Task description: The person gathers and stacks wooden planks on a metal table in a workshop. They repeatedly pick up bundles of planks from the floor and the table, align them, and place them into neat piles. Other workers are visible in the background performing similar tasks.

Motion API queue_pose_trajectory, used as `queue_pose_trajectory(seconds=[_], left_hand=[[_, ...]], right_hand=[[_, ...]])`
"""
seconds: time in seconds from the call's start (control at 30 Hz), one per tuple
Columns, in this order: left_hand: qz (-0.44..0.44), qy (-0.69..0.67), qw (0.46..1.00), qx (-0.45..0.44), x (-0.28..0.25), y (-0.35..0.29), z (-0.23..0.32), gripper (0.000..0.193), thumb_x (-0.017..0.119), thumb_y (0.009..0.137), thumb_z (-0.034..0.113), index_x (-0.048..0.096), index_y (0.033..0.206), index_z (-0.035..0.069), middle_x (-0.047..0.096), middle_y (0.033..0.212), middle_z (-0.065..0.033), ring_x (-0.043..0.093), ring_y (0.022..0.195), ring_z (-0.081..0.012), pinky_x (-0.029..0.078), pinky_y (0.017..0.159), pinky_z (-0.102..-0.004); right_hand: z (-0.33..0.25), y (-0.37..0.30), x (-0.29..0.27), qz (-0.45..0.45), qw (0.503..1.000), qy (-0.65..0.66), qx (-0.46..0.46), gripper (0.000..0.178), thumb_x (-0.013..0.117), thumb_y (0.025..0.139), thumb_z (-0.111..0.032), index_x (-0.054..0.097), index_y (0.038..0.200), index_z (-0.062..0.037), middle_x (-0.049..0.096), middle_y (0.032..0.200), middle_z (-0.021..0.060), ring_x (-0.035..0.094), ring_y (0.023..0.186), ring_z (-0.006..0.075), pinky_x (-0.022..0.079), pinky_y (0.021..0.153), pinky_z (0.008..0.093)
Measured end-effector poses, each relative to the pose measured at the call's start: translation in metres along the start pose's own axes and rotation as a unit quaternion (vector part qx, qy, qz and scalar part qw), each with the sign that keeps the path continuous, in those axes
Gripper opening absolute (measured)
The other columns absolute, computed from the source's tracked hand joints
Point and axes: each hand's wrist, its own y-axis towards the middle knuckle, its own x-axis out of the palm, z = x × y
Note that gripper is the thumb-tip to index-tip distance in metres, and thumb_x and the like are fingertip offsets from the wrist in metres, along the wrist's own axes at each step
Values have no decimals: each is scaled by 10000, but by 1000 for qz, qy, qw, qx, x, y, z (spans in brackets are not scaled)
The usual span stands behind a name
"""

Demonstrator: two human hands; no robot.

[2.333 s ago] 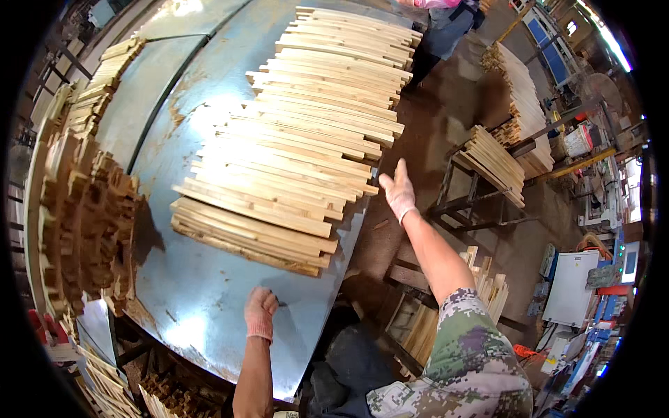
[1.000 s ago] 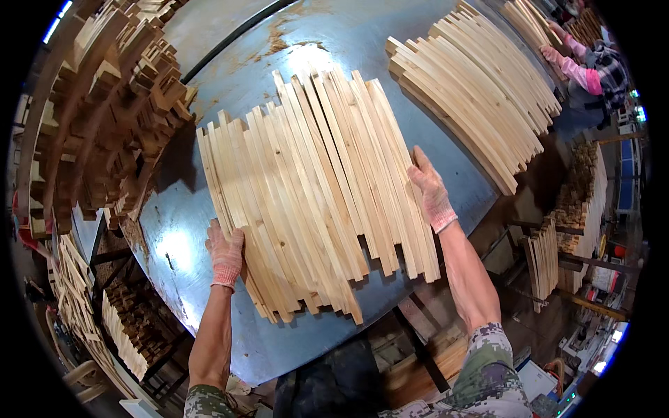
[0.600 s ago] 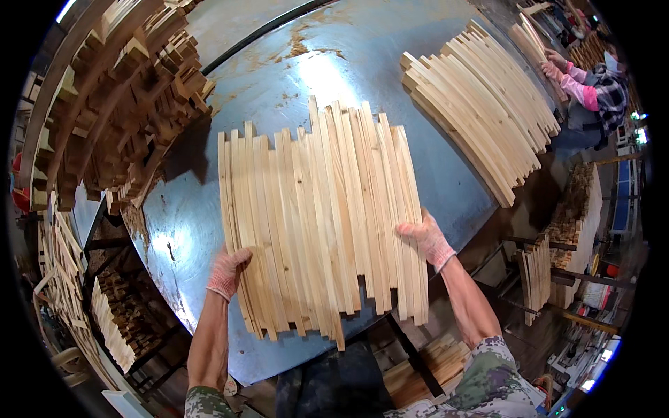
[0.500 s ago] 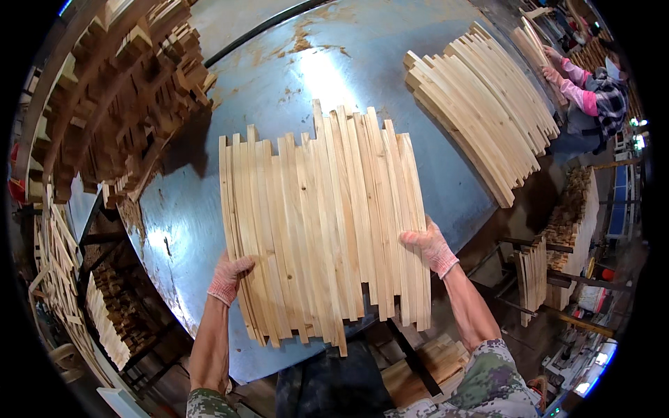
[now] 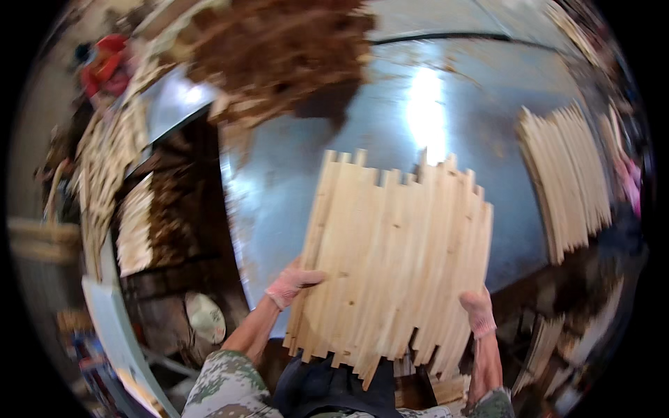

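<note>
A wide row of pale wooden strips [image 5: 390, 258], set side by side with uneven ends, is held between my two gloved hands. My left hand [image 5: 294, 282] grips the left edge, its thumb lying over the top face. On the opposite edge my right hand [image 5: 479, 311] is closed the same way, thumb on top. The fingers beneath the strips are hidden. The row's near end reaches past the edge of the metal table [image 5: 279, 209], close to my body.
A second batch of strips [image 5: 568, 181] lies on the table at the right. A tall stack of brown wood pieces [image 5: 279, 56] stands at the far left. Further left are a rack of stacked strips [image 5: 136, 223], loose slats [image 5: 104, 167] and a person in red [image 5: 108, 66].
My view has swung left, so the table and stacks appear further right. Both hands still hold the row of strips, which now tilts slightly. A person in red has come into view.
</note>
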Motion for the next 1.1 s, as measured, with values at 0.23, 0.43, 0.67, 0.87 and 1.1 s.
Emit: queue_pose_trajectory(seconds=[0.23,0.43,0.67,0.87,1.1], left_hand=[[43,-96,985,134,-122,-157,-62,736,868,842,63,582,1520,46,727,1309,-51,701,1144,-158,574,1020,-371],[84,-129,949,276,-204,-357,-86,876,905,831,187,486,1589,54,670,1321,-9,634,1106,-107,537,986,-305],[241,-164,874,389,-344,-573,-185,907,900,827,195,463,1608,50,657,1379,-36,620,1138,-144,527,995,-326],[365,-278,792,402,-396,-715,-262,896,902,821,199,490,1606,72,661,1424,-55,613,1274,-186,518,1096,-383],[485,-335,701,401,-437,-803,-320,831,919,810,258,556,1533,68,680,1352,-73,637,1241,-214,548,1071,-408]], right_hand=[[10,-65,135,-109,992,-48,-44,657,810,799,-213,599,1382,5,626,940,-41,562,721,53,461,645,227],[8,-149,261,-220,964,-122,-89,783,822,789,-117,492,1477,60,674,1010,78,667,773,174,584,670,336],[68,-229,530,-420,868,-238,-116,679,772,863,-178,522,1452,48,719,1044,100,722,863,226,618,740,376],[150,-297,725,-558,784,-274,14,701,847,822,-209,557,1415,23,694,1177,72,702,956,201,599,817,347],[259,-395,906,-695,661,-275,59,734,828,815,-130,528,1467,23,695,1228,99,701,1064,205,592,924,345]])
